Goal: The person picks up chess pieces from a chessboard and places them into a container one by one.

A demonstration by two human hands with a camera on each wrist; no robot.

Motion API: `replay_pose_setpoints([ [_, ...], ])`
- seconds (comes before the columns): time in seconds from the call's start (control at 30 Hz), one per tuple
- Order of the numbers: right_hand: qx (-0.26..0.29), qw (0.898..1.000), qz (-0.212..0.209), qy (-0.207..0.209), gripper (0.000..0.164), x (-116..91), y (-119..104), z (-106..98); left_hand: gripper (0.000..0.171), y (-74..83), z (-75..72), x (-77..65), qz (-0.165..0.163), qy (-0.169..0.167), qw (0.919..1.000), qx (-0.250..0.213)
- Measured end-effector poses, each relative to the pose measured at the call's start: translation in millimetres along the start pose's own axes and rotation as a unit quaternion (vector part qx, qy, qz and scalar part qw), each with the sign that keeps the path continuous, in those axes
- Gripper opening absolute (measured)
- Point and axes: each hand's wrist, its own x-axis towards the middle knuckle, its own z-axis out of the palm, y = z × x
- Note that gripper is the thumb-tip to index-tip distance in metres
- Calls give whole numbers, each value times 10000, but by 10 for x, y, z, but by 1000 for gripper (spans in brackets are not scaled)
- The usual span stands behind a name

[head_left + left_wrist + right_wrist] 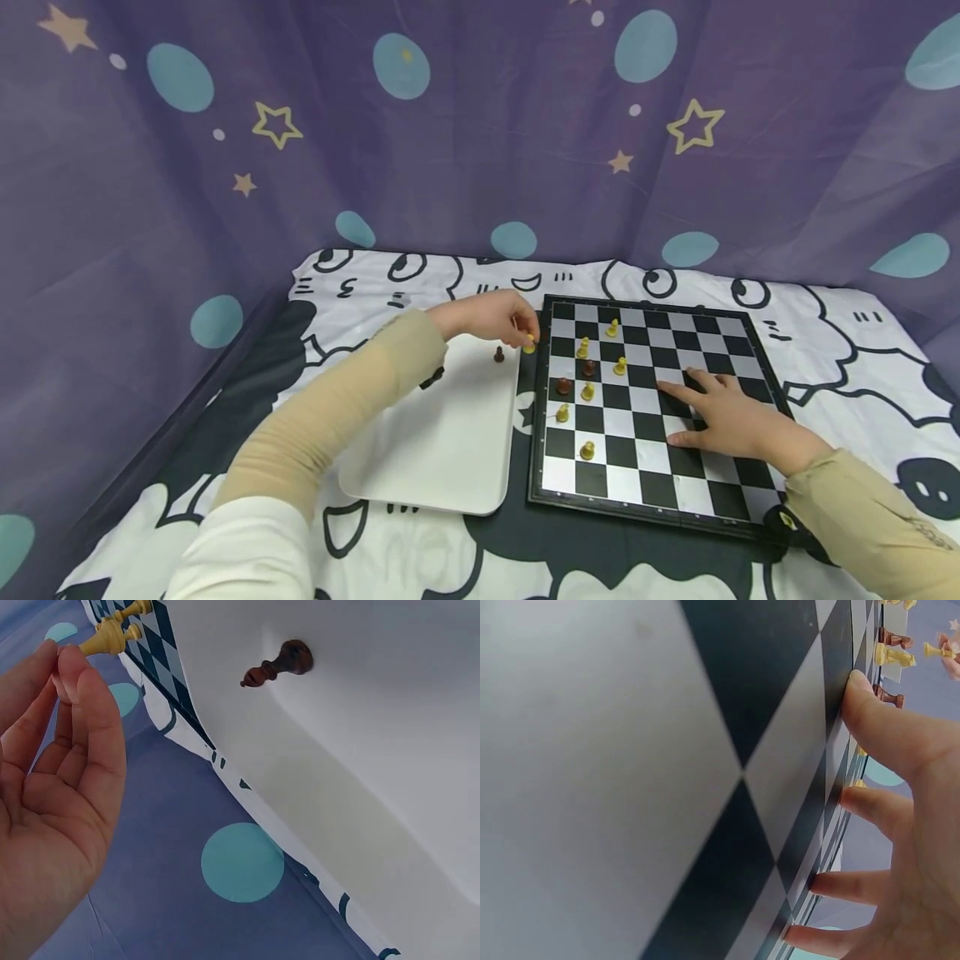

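Cloth printed with black-and-white cartoon shapes [825, 333] covered the bench, and purple drapery with teal dots and yellow stars [450, 150] closed in the back and both sides. On the cloth lay a white tray [442, 450], and just to its right a black-and-silver chessboard [705, 492], the two nearly touching.

The tray held one dark brown pawn [498, 355] standing near its far edge; the left wrist view showed the same pawn [276, 664] on the white surface. Another dark object lay by the tray's left rim, too hidden to name.

On the board's left half stood several yellow pieces [587, 451] and two brown ones [563, 386].

The left hand [487, 317] hovered over the gap between tray and board, its fingers [71, 664] pinching a yellow pawn [529, 342] by its tip. The right hand [731, 417] rested flat on the board, fingers [889, 727] spread and straight, pressing the squares and grasping nothing.
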Motion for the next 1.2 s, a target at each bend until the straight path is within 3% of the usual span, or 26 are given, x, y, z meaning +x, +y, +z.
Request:
replay_pose_setpoints([
  [0.5,77,10000,-57,22,88,-5,8,-23,11,-116,56,-215,-35,-59,10000,-41],
  [1.2,101,9999,-7,-16,88,-22,-13,-19,5,-273,237,-264,-328,-151,9993,-125],
])
